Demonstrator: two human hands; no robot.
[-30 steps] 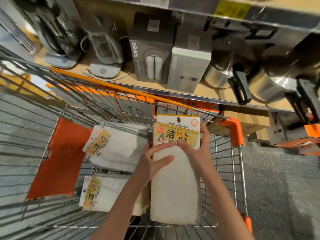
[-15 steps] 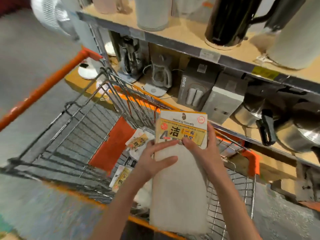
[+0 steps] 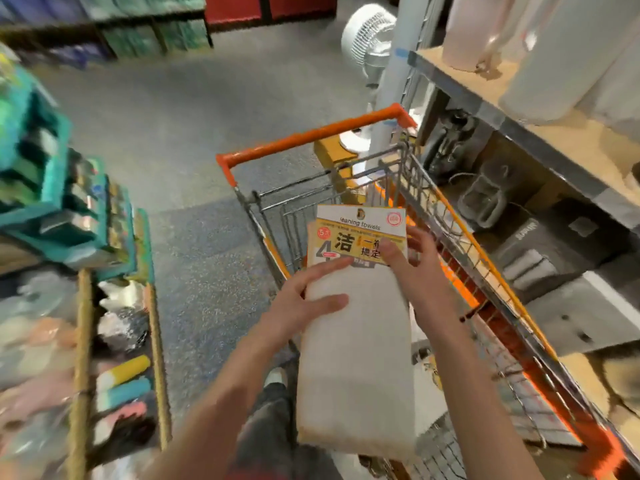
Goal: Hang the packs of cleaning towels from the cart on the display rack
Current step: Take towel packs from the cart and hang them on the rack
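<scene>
Both hands are gripping an upright white cleaning-towel pack with yellow header card above the orange-handled wire cart: left hand curling around its left edge, right hand pinching the card's right side.

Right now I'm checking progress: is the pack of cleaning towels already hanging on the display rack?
No, the pack of cleaning towels is held between the left hand and right hand, beside the cart.

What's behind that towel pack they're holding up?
Behind the towel pack, held by the left hand and right hand, stands the wire cart with its orange handle. The pack hides most of the cart's inside, so its contents cannot be seen.
</scene>
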